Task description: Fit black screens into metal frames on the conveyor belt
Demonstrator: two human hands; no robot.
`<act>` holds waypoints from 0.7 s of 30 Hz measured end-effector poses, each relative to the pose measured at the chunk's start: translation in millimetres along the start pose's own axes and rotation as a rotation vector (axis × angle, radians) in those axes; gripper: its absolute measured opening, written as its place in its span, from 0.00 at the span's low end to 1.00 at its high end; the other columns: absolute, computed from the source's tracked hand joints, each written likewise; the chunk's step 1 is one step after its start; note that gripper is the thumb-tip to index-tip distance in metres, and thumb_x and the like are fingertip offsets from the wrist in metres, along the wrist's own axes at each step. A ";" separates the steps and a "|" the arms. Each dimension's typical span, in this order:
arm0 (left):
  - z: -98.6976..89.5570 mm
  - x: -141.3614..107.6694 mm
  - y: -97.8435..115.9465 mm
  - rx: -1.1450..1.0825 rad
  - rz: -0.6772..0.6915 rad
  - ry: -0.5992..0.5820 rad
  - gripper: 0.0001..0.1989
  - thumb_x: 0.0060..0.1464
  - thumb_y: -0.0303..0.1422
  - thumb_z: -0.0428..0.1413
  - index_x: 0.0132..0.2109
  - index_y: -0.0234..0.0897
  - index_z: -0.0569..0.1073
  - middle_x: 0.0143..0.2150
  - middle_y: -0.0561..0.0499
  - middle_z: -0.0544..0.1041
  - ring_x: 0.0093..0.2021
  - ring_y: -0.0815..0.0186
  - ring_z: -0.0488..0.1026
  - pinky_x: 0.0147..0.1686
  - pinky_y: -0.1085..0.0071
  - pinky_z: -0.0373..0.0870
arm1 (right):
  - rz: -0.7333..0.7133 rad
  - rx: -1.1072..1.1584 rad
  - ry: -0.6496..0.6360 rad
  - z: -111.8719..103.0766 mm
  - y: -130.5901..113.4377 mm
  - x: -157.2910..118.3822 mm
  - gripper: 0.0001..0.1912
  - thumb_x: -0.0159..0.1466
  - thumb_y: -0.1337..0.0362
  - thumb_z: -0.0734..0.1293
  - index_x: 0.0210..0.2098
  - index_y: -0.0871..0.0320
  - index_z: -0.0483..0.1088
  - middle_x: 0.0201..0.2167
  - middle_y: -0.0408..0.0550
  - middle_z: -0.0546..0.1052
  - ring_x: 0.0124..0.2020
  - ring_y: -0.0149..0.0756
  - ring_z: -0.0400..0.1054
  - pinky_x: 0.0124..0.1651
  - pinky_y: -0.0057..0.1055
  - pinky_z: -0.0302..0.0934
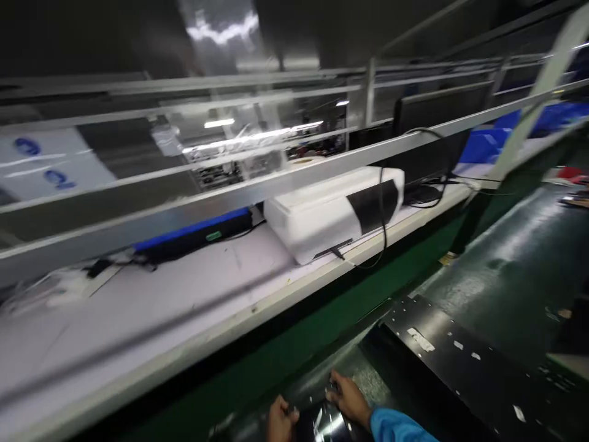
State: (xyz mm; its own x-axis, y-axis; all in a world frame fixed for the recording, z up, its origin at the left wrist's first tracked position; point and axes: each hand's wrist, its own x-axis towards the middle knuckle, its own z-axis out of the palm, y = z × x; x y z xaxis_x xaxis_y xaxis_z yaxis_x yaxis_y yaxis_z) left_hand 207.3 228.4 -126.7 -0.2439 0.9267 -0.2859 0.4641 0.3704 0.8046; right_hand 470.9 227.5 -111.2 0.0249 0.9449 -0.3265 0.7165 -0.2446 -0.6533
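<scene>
At the bottom of the head view, my left hand (281,420) has its fingers curled at the left edge of a dark, shiny object (329,425). My right hand (348,398), in a blue sleeve, has its fingers bent around something small and dark at the object's right side. The picture is blurred, and what the fingers pinch is too small to name. Below them lies a dark green work surface (372,380).
A pale shelf (221,288) crosses the view, bearing a white machine (313,215), a black monitor (432,135) and cables. Metal rails run above it. A black panel with white labels (460,362) lies at the right, and blue material (488,144) sits farther back.
</scene>
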 end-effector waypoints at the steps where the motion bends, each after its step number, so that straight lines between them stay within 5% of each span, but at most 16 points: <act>1: -4.0 -14.2 7.5 -0.010 -0.007 -0.044 0.20 0.36 0.45 0.73 0.28 0.43 0.71 0.28 0.50 0.77 0.37 0.48 0.82 0.36 0.52 0.80 | -0.009 0.003 -0.014 -9.0 -7.1 -3.4 0.13 0.57 0.59 0.70 0.42 0.50 0.74 0.36 0.48 0.83 0.40 0.45 0.77 0.46 0.37 0.65; 5: -48.0 -68.9 16.4 0.092 0.003 0.068 0.16 0.57 0.38 0.60 0.49 0.34 0.80 0.40 0.43 0.80 0.44 0.54 0.79 0.52 0.56 0.77 | -0.030 -0.006 -0.012 -27.8 -26.9 -14.6 0.24 0.63 0.50 0.69 0.54 0.58 0.75 0.37 0.52 0.82 0.40 0.44 0.77 0.45 0.35 0.65; 9: -114.6 -126.2 -18.9 0.412 -0.064 0.421 0.21 0.64 0.37 0.56 0.61 0.35 0.76 0.68 0.32 0.70 0.73 0.44 0.62 0.69 0.45 0.63 | 0.023 0.031 0.016 -13.4 10.6 -38.3 0.30 0.68 0.45 0.62 0.59 0.59 0.74 0.40 0.56 0.84 0.41 0.45 0.78 0.45 0.37 0.66; 11: -143.2 -149.9 -39.9 0.508 -0.242 0.449 0.38 0.60 0.45 0.63 0.71 0.34 0.66 0.78 0.26 0.55 0.80 0.35 0.46 0.73 0.34 0.53 | 0.071 -0.001 0.051 -1.7 41.5 -52.7 0.29 0.69 0.43 0.59 0.53 0.57 0.77 0.40 0.57 0.84 0.40 0.49 0.78 0.42 0.39 0.65; 13: -161.7 -163.9 -57.5 0.530 -0.384 0.357 0.59 0.50 0.53 0.69 0.78 0.32 0.53 0.81 0.21 0.41 0.81 0.28 0.35 0.72 0.27 0.44 | 0.103 -0.069 0.082 9.4 65.7 -63.3 0.29 0.68 0.41 0.59 0.46 0.56 0.79 0.40 0.59 0.85 0.40 0.52 0.78 0.40 0.41 0.63; 15: -167.8 -168.4 -69.5 0.558 -0.435 0.268 0.65 0.48 0.55 0.70 0.80 0.30 0.45 0.81 0.18 0.36 0.81 0.24 0.31 0.72 0.24 0.39 | 0.121 -0.113 0.088 16.9 76.0 -71.9 0.28 0.67 0.40 0.59 0.42 0.55 0.79 0.39 0.59 0.85 0.41 0.54 0.78 0.40 0.41 0.61; 18: -158.9 -167.6 -74.9 0.691 -0.432 0.279 0.54 0.57 0.43 0.64 0.80 0.27 0.46 0.81 0.17 0.41 0.80 0.24 0.36 0.72 0.26 0.42 | 0.155 -0.109 0.064 18.9 68.9 -83.0 0.28 0.66 0.39 0.59 0.41 0.54 0.79 0.39 0.58 0.85 0.40 0.52 0.78 0.39 0.39 0.61; 21: -148.9 -172.6 -65.7 0.810 -0.403 0.301 0.48 0.56 0.34 0.63 0.78 0.24 0.53 0.78 0.15 0.52 0.79 0.26 0.49 0.72 0.32 0.52 | 0.185 -0.015 0.055 13.8 53.5 -91.8 0.29 0.66 0.39 0.59 0.39 0.55 0.79 0.37 0.58 0.86 0.37 0.49 0.79 0.39 0.38 0.63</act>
State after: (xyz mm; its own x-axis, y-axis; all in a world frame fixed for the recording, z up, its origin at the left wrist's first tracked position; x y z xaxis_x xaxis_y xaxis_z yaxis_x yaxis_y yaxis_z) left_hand 92.1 34.7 -52.6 -0.6706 0.7065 -0.2262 0.7189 0.6942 0.0371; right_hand 497.3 124.7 -125.6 0.1954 0.8946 -0.4019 0.7063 -0.4127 -0.5752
